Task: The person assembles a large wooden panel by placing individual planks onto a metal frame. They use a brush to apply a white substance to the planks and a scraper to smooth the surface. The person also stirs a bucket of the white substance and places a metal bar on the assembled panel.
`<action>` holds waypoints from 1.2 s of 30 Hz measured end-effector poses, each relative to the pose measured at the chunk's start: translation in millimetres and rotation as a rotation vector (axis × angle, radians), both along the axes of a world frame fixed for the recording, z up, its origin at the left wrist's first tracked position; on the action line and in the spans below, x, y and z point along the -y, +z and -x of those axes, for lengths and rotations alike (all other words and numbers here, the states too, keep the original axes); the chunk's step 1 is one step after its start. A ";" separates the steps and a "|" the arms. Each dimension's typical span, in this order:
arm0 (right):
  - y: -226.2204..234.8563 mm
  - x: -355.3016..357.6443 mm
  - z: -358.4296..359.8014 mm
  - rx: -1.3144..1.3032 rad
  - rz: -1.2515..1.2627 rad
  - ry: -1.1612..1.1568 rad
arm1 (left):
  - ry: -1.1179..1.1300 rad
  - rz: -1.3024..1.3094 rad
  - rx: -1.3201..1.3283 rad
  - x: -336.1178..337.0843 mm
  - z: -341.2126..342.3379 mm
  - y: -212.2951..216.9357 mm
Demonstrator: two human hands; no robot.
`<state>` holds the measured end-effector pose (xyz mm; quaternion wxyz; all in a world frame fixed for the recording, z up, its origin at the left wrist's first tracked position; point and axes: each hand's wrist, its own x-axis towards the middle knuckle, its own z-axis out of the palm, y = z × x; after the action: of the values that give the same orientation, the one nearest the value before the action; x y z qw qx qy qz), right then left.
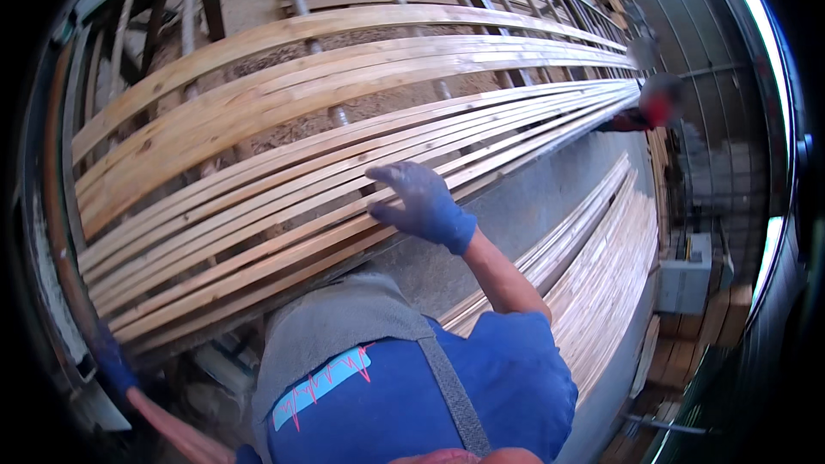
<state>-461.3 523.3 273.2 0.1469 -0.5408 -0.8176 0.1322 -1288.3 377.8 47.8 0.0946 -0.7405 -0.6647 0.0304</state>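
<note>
My right hand point(423, 206), in a worn blue-grey work glove, hovers at the near edge of a row of long, narrow wooden boards point(284, 198). Its fingers and thumb are apart with nothing between them; whether the fingertips touch a board I cannot tell. Down at the far left, my left hand point(113, 359) wears a dark blue glove. It is beside the boards' left ends, against an upright metal edge point(64, 266). Shadow hides its fingers. Wider boards point(206, 125) lie beyond the narrow ones, across the metal rollers point(339, 113).
Another person point(657, 103) stands at the far right end of the boards. To my right, a stack of thin boards point(601, 275) rests beside a grey metal surface point(516, 202). A pale box point(685, 279) and stacked timber point(687, 344) stand farther right. Sawdust lies beneath the rollers.
</note>
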 end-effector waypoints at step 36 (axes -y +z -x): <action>47.3 22.3 -110.4 0.021 -0.156 0.200 | -0.149 1.129 0.616 -168.2 -577.4 331.4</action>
<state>-350.8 501.0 320.5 0.1662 -0.4449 -0.8767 0.0767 -710.9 546.0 379.3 -0.5027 -0.6952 -0.4900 0.1547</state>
